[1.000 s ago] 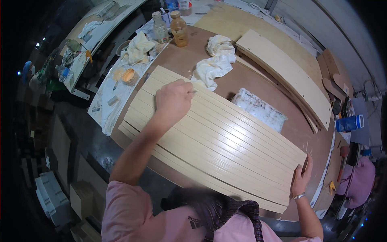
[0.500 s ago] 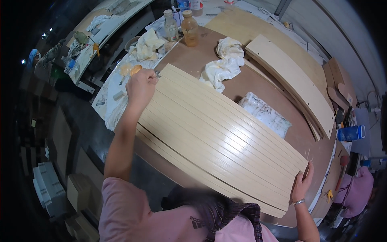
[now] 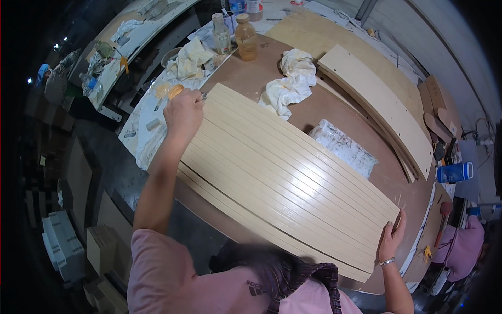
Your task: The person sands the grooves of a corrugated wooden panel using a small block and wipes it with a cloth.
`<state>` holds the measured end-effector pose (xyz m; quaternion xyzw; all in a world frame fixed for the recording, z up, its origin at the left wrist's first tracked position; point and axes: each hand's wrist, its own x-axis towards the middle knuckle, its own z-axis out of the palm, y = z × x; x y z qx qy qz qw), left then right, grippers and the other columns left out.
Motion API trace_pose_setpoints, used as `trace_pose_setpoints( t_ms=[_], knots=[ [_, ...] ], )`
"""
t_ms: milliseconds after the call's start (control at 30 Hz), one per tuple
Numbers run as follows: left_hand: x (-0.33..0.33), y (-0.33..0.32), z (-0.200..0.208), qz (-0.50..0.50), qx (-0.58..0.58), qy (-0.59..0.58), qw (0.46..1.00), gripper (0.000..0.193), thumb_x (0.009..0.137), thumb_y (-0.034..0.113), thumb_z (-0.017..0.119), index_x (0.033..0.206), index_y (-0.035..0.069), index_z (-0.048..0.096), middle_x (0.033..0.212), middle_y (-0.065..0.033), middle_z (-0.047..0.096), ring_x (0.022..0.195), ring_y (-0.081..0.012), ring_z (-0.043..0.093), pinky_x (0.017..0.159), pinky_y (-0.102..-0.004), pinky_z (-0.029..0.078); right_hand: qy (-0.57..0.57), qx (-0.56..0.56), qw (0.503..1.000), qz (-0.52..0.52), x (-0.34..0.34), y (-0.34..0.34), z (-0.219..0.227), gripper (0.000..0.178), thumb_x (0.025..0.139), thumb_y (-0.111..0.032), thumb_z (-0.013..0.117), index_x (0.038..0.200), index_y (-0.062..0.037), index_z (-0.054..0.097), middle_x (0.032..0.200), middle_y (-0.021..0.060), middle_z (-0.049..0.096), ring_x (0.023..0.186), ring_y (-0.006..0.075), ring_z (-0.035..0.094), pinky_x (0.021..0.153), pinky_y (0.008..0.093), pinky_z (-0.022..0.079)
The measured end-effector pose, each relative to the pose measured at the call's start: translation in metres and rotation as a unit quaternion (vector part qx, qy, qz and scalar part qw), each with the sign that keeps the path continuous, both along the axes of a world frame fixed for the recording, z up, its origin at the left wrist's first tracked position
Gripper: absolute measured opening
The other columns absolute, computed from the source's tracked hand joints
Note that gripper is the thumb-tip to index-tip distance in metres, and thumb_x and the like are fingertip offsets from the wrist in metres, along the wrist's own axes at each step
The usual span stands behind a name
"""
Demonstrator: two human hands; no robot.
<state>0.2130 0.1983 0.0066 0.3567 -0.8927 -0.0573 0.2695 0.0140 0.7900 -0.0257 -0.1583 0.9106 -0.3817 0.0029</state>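
A pale, grooved wooden panel (image 3: 272, 175) lies aslant across the brown worktable, its glossy face up. Beneath its near edge runs another pale strip, parted from it by a dark gap. My left hand (image 3: 183, 112) is closed in a fist-like pinch at the panel's far left corner. A small grey tip pokes out by its fingers, but the rest of what it holds is hidden. At the right end, my right hand (image 3: 392, 240) grips the panel's edge, thumb and fingers laid along it. A bracelet circles that wrist.
Behind the panel are crumpled white cloths (image 3: 286, 89), a paint-smeared white block (image 3: 342, 148) and curved boards (image 3: 376, 107) with holes. Two bottles (image 3: 245, 37) stand at the far left. A blue jug (image 3: 454, 172) and a red-headed mallet (image 3: 444, 209) are at the right.
Almost nothing differs. My left hand has turned very slightly at the corner, while the panel and my right hand keep their places.
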Motion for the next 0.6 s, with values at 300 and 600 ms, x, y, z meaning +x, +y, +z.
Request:
trace_pose_setpoints(
  t_ms=[300, 600],
  knots=[
    [0.003, 0.024, -0.005, -0.068, 0.034, 0.013, 0.997, 0.006, 0.083, 0.011, 0.068, 0.079, 0.008, 0.065, 0.082, -0.0101, 0.063, 0.08, -0.0341, 0.064, 0.068, -0.0438, 0.05, -0.011, -0.021, 1.0, 0.005, 0.0, 0.0, -0.002, 0.059, 0.09, 0.003, 0.046, 0.149, 0.0021, 0.039, 0.151, 0.0185, 0.043, 0.142, 0.0307, 0.041, 0.119, 0.0404, 0.03],
    [0.011, 0.041, 0.006, -0.056, 0.082, 0.029, 0.995, 0.008, 0.087, 0.011, 0.064, 0.08, 0.009, 0.065, 0.082, -0.01, 0.06, 0.079, -0.0332, 0.063, 0.069, -0.0437, 0.051, -0.013, -0.006, 1.0, 0.001, 0.002, -0.001, 0.002, 0.059, 0.091, 0.005, 0.046, 0.15, 0.0019, 0.037, 0.152, 0.0179, 0.041, 0.143, 0.0299, 0.04, 0.119, 0.0395, 0.03]
  ],
)
